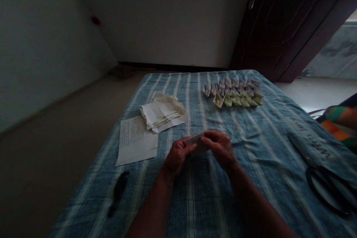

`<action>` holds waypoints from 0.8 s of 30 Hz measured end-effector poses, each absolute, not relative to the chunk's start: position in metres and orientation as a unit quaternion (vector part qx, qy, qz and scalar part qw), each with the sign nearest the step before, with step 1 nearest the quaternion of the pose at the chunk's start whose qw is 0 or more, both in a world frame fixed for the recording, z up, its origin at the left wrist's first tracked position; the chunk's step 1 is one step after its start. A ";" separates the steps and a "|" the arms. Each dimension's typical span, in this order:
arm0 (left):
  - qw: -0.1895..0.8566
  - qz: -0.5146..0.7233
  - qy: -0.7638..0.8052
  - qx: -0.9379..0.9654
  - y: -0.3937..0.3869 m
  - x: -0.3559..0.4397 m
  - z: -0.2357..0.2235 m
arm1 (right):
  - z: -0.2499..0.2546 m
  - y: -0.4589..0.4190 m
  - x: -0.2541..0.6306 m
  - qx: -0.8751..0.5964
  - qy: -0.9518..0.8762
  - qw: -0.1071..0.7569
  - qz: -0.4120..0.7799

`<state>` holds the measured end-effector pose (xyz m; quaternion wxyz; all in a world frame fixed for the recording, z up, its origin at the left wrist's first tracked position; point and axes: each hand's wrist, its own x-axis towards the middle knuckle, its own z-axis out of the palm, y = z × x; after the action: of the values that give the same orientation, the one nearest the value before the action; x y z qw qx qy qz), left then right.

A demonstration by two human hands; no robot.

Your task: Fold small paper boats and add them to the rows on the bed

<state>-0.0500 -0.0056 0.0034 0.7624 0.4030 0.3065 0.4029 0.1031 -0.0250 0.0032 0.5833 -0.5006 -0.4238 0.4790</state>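
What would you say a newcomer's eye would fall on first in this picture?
The rows of small folded paper boats stand out first, at the far end of the striped blue cloth. Nearer, the left hand and right hand pinch a folded paper slip.

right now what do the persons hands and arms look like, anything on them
Both are bare. The left hand and the right hand wear no gloves, and the left forearm and the right forearm show no sleeve, watch or bracelet. The light is dim, so a small ring would be hard to make out.
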 end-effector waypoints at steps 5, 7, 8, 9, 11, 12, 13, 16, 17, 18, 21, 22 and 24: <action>0.769 0.409 0.327 0.367 -0.006 -0.049 0.003 | 0.006 -0.015 0.106 -0.478 -0.374 0.597 0.524; 0.769 0.402 0.344 0.358 -0.007 -0.048 0.005 | 0.006 -0.009 0.107 -0.475 -0.341 0.601 0.545; 0.768 0.398 0.354 0.356 -0.007 -0.047 0.006 | 0.006 -0.007 0.107 -0.475 -0.325 0.601 0.555; 0.765 0.395 0.365 0.355 -0.007 -0.046 0.007 | 0.006 -0.004 0.108 -0.473 -0.310 0.599 0.566; 0.756 0.398 0.386 0.349 -0.008 -0.044 0.008 | 0.006 0.000 0.108 -0.467 -0.287 0.593 0.590; 0.751 0.402 0.394 0.346 -0.008 -0.043 0.008 | 0.005 0.001 0.108 -0.464 -0.277 0.589 0.601; 0.746 0.406 0.400 0.344 -0.008 -0.042 0.007 | 0.005 0.002 0.108 -0.461 -0.268 0.586 0.610; 0.738 0.414 0.399 0.353 -0.007 -0.041 0.003 | 0.002 0.003 0.110 -0.452 -0.251 0.573 0.635; 0.735 0.415 0.397 0.361 -0.007 -0.041 0.002 | 0.002 0.003 0.111 -0.448 -0.249 0.569 0.643; 0.731 0.416 0.394 0.369 -0.007 -0.041 0.001 | 0.001 0.003 0.112 -0.444 -0.248 0.565 0.650; 0.722 0.416 0.397 0.385 -0.007 -0.041 -0.001 | 0.001 0.003 0.115 -0.437 -0.250 0.557 0.661; 0.721 0.415 0.398 0.387 -0.007 -0.041 0.000 | 0.001 0.003 0.116 -0.436 -0.251 0.557 0.661; 0.720 0.415 0.397 0.389 -0.007 -0.041 0.001 | 0.000 0.004 0.117 -0.436 -0.252 0.555 0.662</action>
<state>-0.0411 -0.0069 0.0012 0.7202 0.3891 0.3968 0.4153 0.1169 0.0037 0.0004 0.5554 -0.4356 -0.2520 0.6620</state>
